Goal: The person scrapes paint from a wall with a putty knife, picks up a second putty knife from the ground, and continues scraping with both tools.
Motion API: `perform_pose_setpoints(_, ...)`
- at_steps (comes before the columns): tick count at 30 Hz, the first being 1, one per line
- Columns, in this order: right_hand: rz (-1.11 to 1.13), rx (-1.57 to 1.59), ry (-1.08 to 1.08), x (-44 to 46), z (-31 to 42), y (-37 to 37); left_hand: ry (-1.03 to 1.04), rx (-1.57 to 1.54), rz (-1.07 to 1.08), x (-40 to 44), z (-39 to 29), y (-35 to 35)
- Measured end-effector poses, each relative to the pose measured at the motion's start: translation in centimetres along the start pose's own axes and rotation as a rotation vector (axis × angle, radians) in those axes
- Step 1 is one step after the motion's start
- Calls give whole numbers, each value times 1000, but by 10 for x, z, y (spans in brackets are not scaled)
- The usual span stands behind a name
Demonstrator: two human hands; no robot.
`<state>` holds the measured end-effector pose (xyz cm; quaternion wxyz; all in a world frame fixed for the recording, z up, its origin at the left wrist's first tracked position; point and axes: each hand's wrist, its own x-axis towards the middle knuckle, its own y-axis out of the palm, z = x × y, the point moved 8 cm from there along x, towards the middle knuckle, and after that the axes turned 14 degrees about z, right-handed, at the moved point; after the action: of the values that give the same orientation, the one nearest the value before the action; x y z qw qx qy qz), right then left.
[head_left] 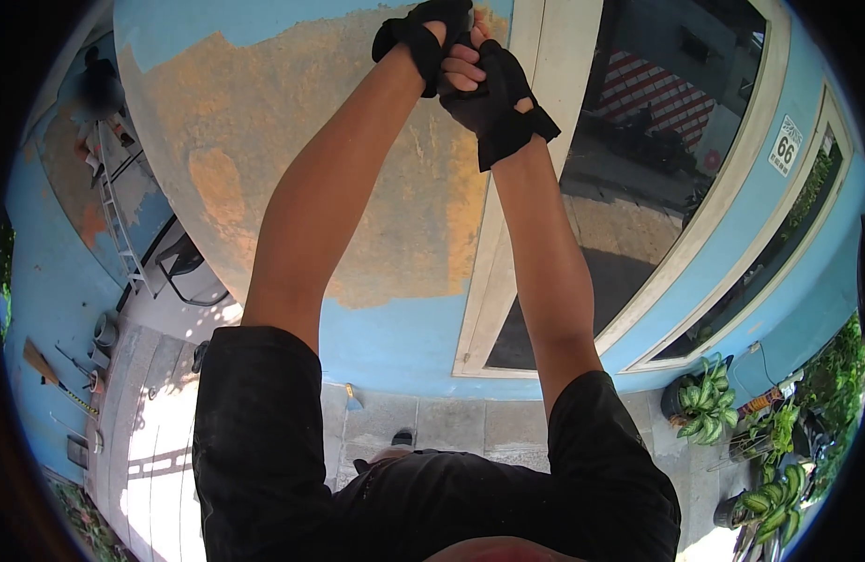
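Your left hand (431,36) and right hand (493,94) meet at twelve o'clock. Right fingers curl together; left fingers and anything gripped: cannot tell. Patchy wall (404,234) lies at eleven; steady both wrists beside the window frame (566,47) at one.

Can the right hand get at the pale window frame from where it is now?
Most likely yes. The right hand is raised just beside the window frame, with nothing visible between them, though its curled fingers seem busy close to the left hand.
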<state>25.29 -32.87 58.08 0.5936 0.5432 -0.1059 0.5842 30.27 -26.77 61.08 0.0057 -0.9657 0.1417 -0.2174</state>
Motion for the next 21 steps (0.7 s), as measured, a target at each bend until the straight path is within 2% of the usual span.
perform_pose_setpoints(11, -16, 82, -24, -3, -9, 0, -130, 9, 36, -21, -5, 5)
perform_pose_setpoints(15, -10, -27, -35, -6, -8, -2, -139, 29, 63, -20, -23, 7)
perform_pose_setpoints(19, -41, 26, -74, -13, -14, -3, -210, 12, 77, -31, -4, 8)
perform_pose_setpoints(20, -16, -12, -54, -19, -14, -5, -209, 16, 79, -28, 2, 9)
perform_pose_setpoints(21, 15, -52, -33, -18, -13, -7, -113, 36, 23, -22, 3, 5)
